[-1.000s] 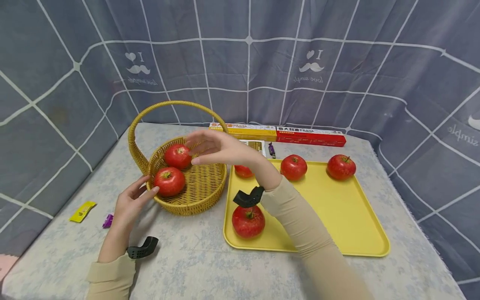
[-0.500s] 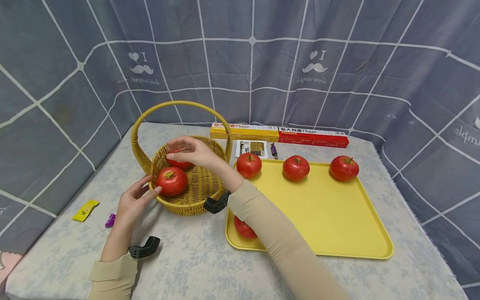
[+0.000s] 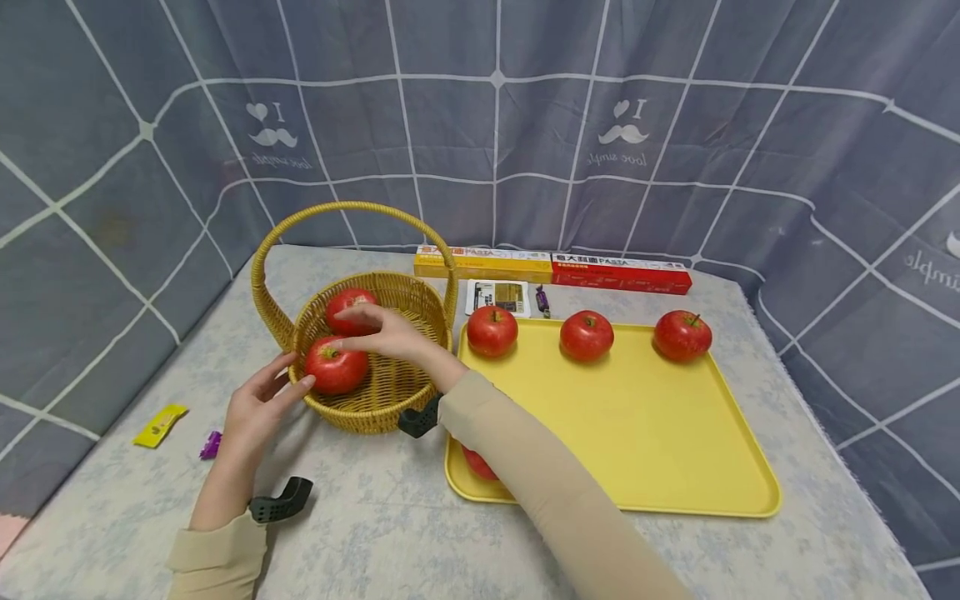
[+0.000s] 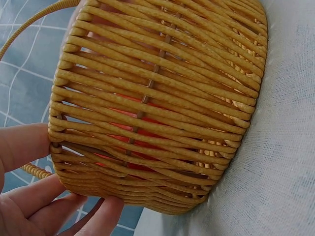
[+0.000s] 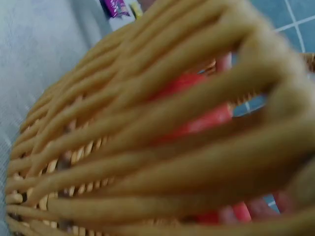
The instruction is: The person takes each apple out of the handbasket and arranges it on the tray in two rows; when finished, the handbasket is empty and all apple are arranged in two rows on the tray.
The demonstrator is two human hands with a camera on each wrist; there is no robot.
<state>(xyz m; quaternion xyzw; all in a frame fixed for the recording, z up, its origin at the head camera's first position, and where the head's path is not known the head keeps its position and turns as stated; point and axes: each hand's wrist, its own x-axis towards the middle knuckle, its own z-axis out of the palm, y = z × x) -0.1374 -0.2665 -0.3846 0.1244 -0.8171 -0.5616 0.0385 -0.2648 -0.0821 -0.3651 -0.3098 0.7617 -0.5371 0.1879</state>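
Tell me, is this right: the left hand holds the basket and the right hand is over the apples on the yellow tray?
Not quite: the head view shows the right hand at the two red apples in the basket, not over the yellow tray. The left hand does hold the basket.

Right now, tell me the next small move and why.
I'd probably curl the right hand round the near apple in the basket: the thumb lies over that apple, the fingers reach over the far apple, and the left hand holds the basket's side. Whether the right hand touches either apple is hard to tell.
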